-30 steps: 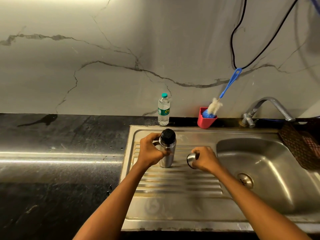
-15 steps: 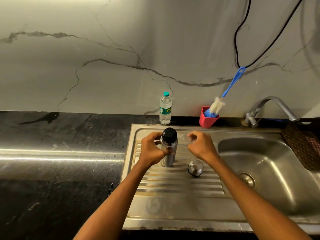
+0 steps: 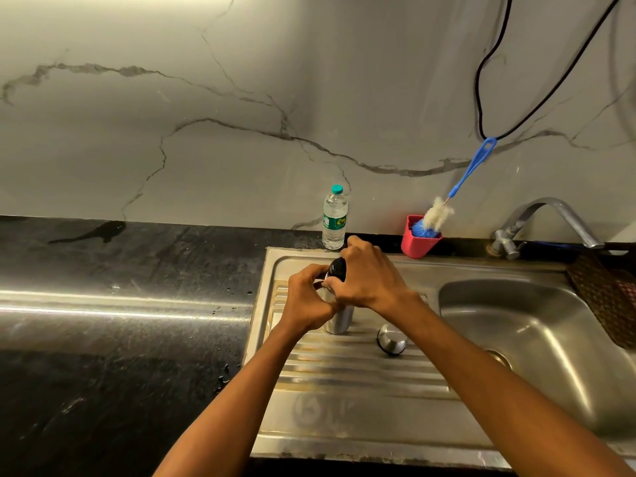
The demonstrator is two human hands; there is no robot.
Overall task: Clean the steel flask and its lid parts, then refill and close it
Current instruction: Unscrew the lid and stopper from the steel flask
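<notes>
The tall cylindrical brushed-steel flask (image 3: 339, 318) stands upright on the ribbed draining board of the stainless-steel sink unit (image 3: 361, 418), at the board's twelve o'clock end. Our left hand (image 3: 306, 301) wraps the flask's upper body, fingers curled round it; our right hand (image 3: 370, 278) is clamped over its glossy black plastic stopper (image 3: 336, 267), fingers curled down around it. We judge the flask rigid and fairly light if empty, its smooth steel wall slippery when wet, so a full-palm hold on the body with the twisting grip kept on the stopper suits it best. At four o'clock from the flask, just beside it but apart, the domed steel cup-lid (image 3: 391, 339) lies on the ribs. At twelve o'clock a clear plastic water bottle (image 3: 334, 218) with a teal cap stands against the veined marble wall; at two o'clock a red plastic holder (image 3: 418, 239) carries a blue-handled bottle brush (image 3: 444, 208) with a fluffy white head. A curved chrome tap (image 3: 550, 220) overhangs the basin at three o'clock.
</notes>
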